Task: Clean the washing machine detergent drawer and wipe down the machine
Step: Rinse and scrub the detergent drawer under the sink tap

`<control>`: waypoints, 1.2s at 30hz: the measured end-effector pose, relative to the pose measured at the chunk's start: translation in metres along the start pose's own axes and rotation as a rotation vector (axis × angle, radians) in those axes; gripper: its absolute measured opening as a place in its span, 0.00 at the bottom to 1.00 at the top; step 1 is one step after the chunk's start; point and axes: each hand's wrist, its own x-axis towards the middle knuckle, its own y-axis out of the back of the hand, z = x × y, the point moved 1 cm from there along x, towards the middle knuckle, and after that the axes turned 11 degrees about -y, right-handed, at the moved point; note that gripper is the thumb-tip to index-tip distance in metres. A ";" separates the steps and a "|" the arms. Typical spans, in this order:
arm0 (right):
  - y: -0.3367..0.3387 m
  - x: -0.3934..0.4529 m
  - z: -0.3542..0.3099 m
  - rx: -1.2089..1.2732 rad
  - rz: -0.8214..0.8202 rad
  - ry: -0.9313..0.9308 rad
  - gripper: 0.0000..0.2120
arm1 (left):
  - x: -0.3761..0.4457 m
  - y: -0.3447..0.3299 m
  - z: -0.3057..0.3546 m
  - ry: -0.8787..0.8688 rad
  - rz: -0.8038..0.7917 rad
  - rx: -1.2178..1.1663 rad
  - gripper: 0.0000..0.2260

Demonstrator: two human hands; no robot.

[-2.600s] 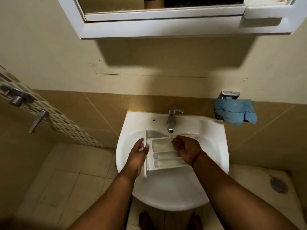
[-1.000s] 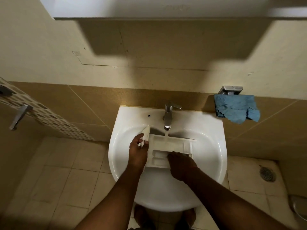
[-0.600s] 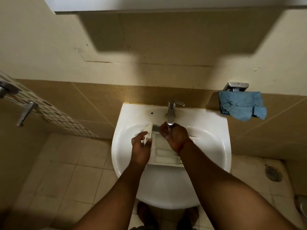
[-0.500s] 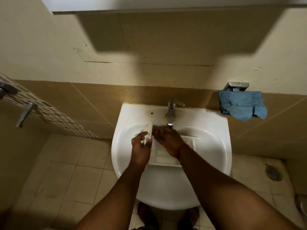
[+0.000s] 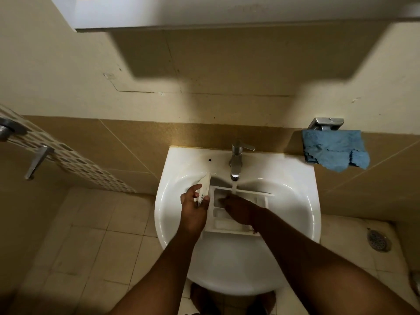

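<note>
**White plastic under running water**

White plastic is what both hands are busy with: a white, rectangular, compartmented plastic detergent drawer [image 5: 229, 220] lies inside the white ceramic basin [image 5: 295, 201], its far edge under the stream from the chrome lever tap [image 5: 236, 160]. The left hand [image 5: 194, 210] grips the drawer's front panel, thumb on one face and fingers curled behind it. This probably steadies the drawer and keeps it tipped toward the water. The right hand [image 5: 238, 210] reaches across into the far compartment, just beside the left hand and directly below the falling water; its fingers lie inside the tray, apparently rubbing residue loose, but whether they are curled or flat cannot be told.

Beyond the right hand, a blue, frayed cloth [image 5: 334, 151] hangs from a metal wall holder, well apart from the basin, likely kept for wiping the machine. The room has tan wall tiles, a pale tiled floor, and a round floor drain [image 5: 378, 241] out past the right forearm.
</note>
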 end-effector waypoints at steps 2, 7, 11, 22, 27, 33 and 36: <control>0.015 -0.001 0.025 -0.011 -0.032 -0.194 0.18 | 0.000 0.000 0.001 -0.001 0.003 -0.013 0.15; 0.025 0.001 0.010 0.898 0.033 -0.319 0.08 | 0.001 -0.001 0.000 0.012 -0.010 -0.017 0.15; 0.013 -0.004 -0.038 1.427 0.047 -0.106 0.10 | 0.003 -0.001 -0.001 0.004 -0.021 -0.002 0.14; -0.023 -0.018 0.050 -0.103 0.658 0.027 0.29 | 0.003 -0.001 0.001 0.032 0.020 0.012 0.19; -0.034 -0.010 0.075 0.092 0.744 -0.271 0.28 | 0.003 0.000 0.002 0.039 0.035 0.017 0.21; -0.016 -0.014 0.036 0.339 0.841 -0.286 0.18 | 0.004 -0.001 0.001 0.038 0.016 0.020 0.20; 0.005 -0.015 -0.001 0.636 0.670 -0.145 0.08 | 0.006 -0.001 -0.001 0.035 -0.002 0.036 0.20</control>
